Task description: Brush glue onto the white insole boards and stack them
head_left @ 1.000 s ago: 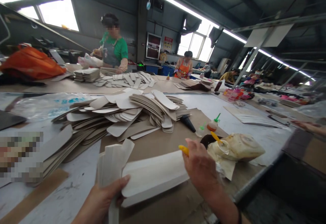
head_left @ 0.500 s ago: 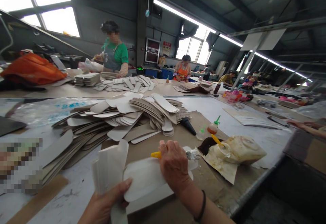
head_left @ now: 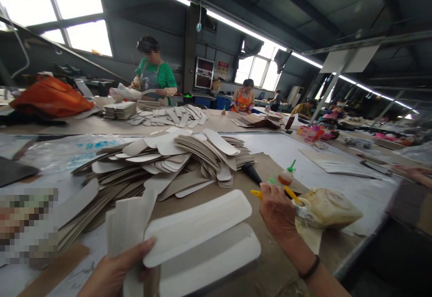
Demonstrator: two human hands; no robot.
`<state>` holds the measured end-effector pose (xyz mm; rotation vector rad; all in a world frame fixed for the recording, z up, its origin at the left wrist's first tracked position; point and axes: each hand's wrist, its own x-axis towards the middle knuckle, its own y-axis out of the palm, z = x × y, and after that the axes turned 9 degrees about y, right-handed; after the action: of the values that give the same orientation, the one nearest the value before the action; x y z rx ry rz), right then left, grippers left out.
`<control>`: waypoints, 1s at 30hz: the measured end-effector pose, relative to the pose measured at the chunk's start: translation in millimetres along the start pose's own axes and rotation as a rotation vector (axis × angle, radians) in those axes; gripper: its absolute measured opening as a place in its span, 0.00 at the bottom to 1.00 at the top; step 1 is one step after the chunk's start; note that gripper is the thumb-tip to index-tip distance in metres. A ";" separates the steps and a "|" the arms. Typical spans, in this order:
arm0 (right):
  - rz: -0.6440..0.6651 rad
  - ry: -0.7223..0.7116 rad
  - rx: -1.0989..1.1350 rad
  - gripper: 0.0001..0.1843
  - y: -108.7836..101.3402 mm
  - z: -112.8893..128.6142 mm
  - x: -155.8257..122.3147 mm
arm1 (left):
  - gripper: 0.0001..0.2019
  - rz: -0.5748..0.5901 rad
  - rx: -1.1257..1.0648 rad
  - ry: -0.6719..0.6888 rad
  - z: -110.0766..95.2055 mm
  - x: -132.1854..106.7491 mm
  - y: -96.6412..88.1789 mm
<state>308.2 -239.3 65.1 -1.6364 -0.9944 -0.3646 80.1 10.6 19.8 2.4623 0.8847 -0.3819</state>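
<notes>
My left hand (head_left: 123,263) pinches several long white round-cornered board pieces (head_left: 199,225) at their near end, fanned so that upper faces show. Below them lies another white piece (head_left: 216,261). My right hand (head_left: 278,207) is closed around a brush with a yellow handle (head_left: 256,194). Its whitish, glue-coated head (head_left: 305,212) is by the mouth of a stained, cut-open plastic jug (head_left: 332,207) lying on its side. A second yellow object (head_left: 292,194) sticks up at the jug's mouth, partly hidden behind my right hand.
Heaped board pieces (head_left: 189,157) cover the table ahead. Near my right hand are a black cone-shaped object (head_left: 251,173) and a green-tipped squeeze bottle (head_left: 286,175). A co-worker in green (head_left: 157,76) stands across the table; another wears an orange apron (head_left: 243,101).
My right hand has moved the brush right, off the white board piece to the jug's mouth. The board's whole upper face now shows. My left hand keeps its hold, shifted slightly left.
</notes>
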 end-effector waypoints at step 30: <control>0.676 0.690 1.494 0.32 -88.4 26.9 -18.7 | 0.27 0.100 0.341 -0.054 23.2 -12.5 -11.5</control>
<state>223.0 -221.4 101.0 -0.2999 0.0146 0.2705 61.1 -0.6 1.4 2.7772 0.7184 -0.6025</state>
